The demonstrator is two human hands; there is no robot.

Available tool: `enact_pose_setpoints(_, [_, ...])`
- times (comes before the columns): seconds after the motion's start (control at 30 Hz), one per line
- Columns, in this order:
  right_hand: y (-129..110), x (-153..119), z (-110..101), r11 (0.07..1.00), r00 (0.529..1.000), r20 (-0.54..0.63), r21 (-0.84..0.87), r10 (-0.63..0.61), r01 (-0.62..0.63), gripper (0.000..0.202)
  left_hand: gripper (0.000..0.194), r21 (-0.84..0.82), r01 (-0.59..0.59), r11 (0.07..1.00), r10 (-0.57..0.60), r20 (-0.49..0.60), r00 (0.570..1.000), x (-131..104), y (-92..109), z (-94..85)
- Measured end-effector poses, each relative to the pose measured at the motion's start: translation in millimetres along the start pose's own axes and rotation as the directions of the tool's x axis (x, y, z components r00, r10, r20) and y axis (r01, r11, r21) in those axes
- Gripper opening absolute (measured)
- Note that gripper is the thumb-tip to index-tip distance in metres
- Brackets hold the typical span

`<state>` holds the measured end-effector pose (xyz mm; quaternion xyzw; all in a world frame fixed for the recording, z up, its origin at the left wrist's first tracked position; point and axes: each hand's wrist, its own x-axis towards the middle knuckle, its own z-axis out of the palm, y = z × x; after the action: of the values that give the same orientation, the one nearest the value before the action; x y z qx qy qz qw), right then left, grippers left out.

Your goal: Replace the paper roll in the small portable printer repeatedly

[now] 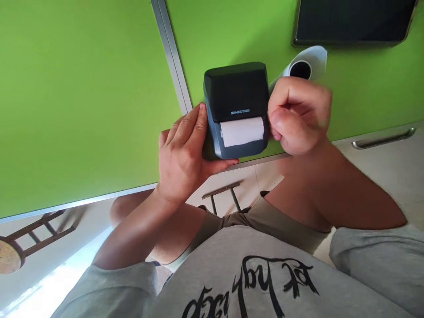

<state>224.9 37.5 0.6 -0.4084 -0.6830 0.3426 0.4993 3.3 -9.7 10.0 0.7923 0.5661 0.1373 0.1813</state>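
A dark label printer (236, 88) sits by the near edge of the green desk (82, 97), a white paper strip (244, 132) emerging toward its 6 o'clock. The left hand (183, 157) braces it from 9 round to 6, fingers close together along its side, thumb stretched by the near edge. At 3 o'clock the right hand (300, 117) curls, fingers pressed against the thumb; whether they pinch anything I cannot tell. Toward 2 o'clock lies a white roll (319, 58), then a black flat panel (354, 22).
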Motion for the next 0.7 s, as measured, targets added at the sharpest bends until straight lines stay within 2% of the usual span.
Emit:
enact_pose_setpoints(0.1, [-1, -1, 0, 1.000, 1.000, 0.006, 0.023, -0.019, 0.018, 0.054, 0.096, -0.017, -0.004, 1.000, 0.004, -0.001, 1.000, 0, 0, -0.3])
enact_pose_setpoints(0.23, [-3, -3, 1, 0.998, 0.998, -0.018, 0.012, -0.065, 0.065, 0.045, 0.107, -0.099, -0.046, 0.994, 0.041, -0.047, 0.998, 3, -3, -1.9])
enact_pose_setpoints(0.37, [-3, -4, 4, 0.994, 0.993, -0.054, -0.006, -0.106, 0.106, 0.042, 0.090, -0.190, -0.024, 0.982, 0.017, -0.042, 0.999, 7, -4, -5.0])
enact_pose_setpoints(0.5, [-7, -3, 3, 0.995, 0.992, -0.090, -0.048, -0.093, 0.088, 0.040, 0.076, -0.173, 0.014, 0.985, -0.022, -0.043, 0.999, 11, -2, -5.4])
enact_pose_setpoints(0.57, [-12, 0, 3, 0.995, 0.988, -0.121, -0.053, -0.092, 0.086, 0.038, 0.075, -0.158, 0.016, 0.987, -0.024, -0.049, 0.998, 11, -1, -4.1])
enact_pose_setpoints(0.7, [-26, 7, 3, 0.994, 0.977, -0.180, -0.022, -0.111, 0.109, 0.026, 0.084, -0.132, -0.008, 0.991, 0.001, -0.058, 0.998, 10, -2, -0.7])
